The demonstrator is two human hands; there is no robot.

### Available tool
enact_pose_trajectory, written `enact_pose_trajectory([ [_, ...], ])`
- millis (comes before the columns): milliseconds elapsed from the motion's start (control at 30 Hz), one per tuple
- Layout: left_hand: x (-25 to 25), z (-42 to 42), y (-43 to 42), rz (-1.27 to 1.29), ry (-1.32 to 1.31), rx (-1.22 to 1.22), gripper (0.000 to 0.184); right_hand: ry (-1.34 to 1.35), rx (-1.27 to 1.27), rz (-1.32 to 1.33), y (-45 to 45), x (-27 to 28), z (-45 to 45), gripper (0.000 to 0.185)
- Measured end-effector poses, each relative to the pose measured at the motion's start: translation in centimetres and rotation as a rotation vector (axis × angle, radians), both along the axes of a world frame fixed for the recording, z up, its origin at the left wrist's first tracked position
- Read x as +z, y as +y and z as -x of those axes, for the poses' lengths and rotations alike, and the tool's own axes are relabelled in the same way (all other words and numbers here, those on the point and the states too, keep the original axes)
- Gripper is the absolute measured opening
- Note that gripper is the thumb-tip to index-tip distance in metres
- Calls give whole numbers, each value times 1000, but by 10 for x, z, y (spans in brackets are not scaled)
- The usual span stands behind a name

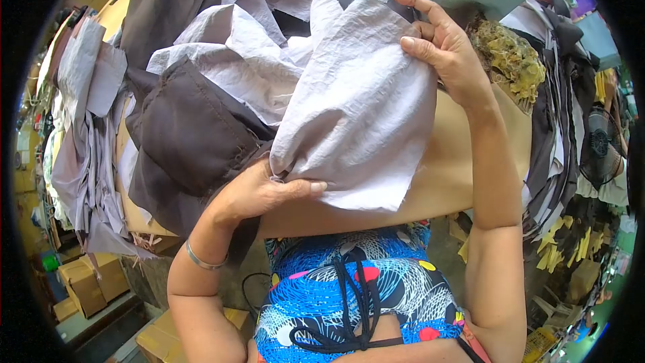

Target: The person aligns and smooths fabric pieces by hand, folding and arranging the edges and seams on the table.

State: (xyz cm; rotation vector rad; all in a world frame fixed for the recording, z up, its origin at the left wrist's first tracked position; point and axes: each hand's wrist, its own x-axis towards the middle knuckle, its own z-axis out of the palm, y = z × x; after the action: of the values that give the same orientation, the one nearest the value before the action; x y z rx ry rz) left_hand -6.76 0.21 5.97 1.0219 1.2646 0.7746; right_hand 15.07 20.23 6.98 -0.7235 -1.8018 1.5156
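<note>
A pale lilac-grey cloth piece is spread between my two hands above the table. My left hand grips its lower left corner, thumb on top and the other fingers hidden beneath the cloth. At the cloth's upper right edge, my right hand has its thumb and a bent finger closed on the fabric, with the index finger stretched out. Dark brown cloth with a stitched seam lies against my left hand. More pale cloth is heaped behind the held piece.
The tan table has a rounded front edge near my body. A yellowish, rough bundle sits at its right. Cloth strips hang at the left and right. Cardboard boxes stand lower left, a black fan far right.
</note>
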Motion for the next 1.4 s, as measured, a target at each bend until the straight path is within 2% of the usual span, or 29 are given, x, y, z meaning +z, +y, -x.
enact_pose_trajectory([
  [100, 4, 8, 4, 185, 26, -78, 59, -72, -42, -48, 4, -10, -4, 64],
  [133, 3, 9, 5, 160, 41, -94, 59, -109, -52, -56, 8, -15, -5, 69],
  [233, 0, 8, 8, 94, 48, -89, 56, -112, -129, -100, 10, -32, 2, 65],
  [333, 1, 2, 7, 127, -2, -68, 54, -318, -229, -367, -1, -29, 3, 68],
  [367, 1, 0, 7, 164, 10, -99, 50, -248, -155, -301, -8, -24, 1, 68],
  [400, 0, -1, 10, -11, 84, -197, 45, -174, -73, -236, -17, -19, -1, 68],
  [433, -3, -6, 7, -102, 126, -129, 45, -97, 14, -167, -19, -18, -1, 68],
  [467, -4, -11, 3, -190, 170, -59, 45, -152, -125, -480, -8, -21, -6, 65],
  [500, 7, -7, 7, 58, 240, -227, 45, -132, -203, -561, -5, -10, -16, 65],
  [533, -9, -9, 2, -82, 274, -196, 47, 53, -240, -363, -1, -9, -23, 64],
  [600, -16, -12, -8, -413, 535, -208, 49, 17, -281, -232, -11, 12, -40, 61],
  [633, -3, -15, -13, -522, 602, -200, 49, 76, -319, -376, -10, 12, -47, 63],
  [667, 10, -16, -25, -403, 461, -147, 50, 98, -246, -250, -8, 14, -67, 65],
  [700, 23, -6, -27, -535, 476, -156, 51, 90, -253, -263, -5, 10, -87, 66],
  [733, 31, 10, -28, -665, 490, -169, 52, 60, -143, -285, -2, 5, -110, 67],
  [800, 35, 46, -38, -894, 651, 86, 47, -246, -17, -156, -7, 11, -139, 63],
  [867, 43, 82, -48, -768, 1269, 403, 56, -562, -285, -432, -18, 26, -121, 59],
  [900, 33, 105, -54, -596, 1418, 494, 61, -717, -420, -571, -27, 31, -106, 57],
  [933, 15, 123, -61, -416, 1560, 585, 66, -559, -426, -648, -37, 30, -93, 57],
  [1000, -16, 135, -72, -281, 1187, 518, 75, -230, -435, -788, -60, 24, -62, 56],
  [1033, -24, 112, -71, -104, 1270, 500, 71, -295, -242, -861, -74, 23, -46, 60],
  [1067, -25, 95, -64, 25, 1455, 268, 61, -357, -46, -929, -87, 22, -29, 64],
  [1100, -38, 78, -66, -103, 1598, 253, 49, -458, 103, -957, -98, 19, -10, 68],
  [1133, -49, 70, -67, -230, 1654, 284, 49, -560, 253, -980, -104, 13, 6, 73],
  [1200, -57, 59, -66, -281, 1644, 326, 46, -675, 285, -1053, -106, -7, 26, 79],
  [1233, -56, 57, -66, -314, 1622, 349, 44, -599, 264, -1038, -105, -15, 31, 71],
  [1333, -61, 64, -70, -315, 1569, 348, 56, -561, 237, -1145, -100, -26, 32, 62],
  [1400, -52, 69, -81, -304, 1370, 368, 67, -519, 150, -1174, -94, -29, 30, 55],
])
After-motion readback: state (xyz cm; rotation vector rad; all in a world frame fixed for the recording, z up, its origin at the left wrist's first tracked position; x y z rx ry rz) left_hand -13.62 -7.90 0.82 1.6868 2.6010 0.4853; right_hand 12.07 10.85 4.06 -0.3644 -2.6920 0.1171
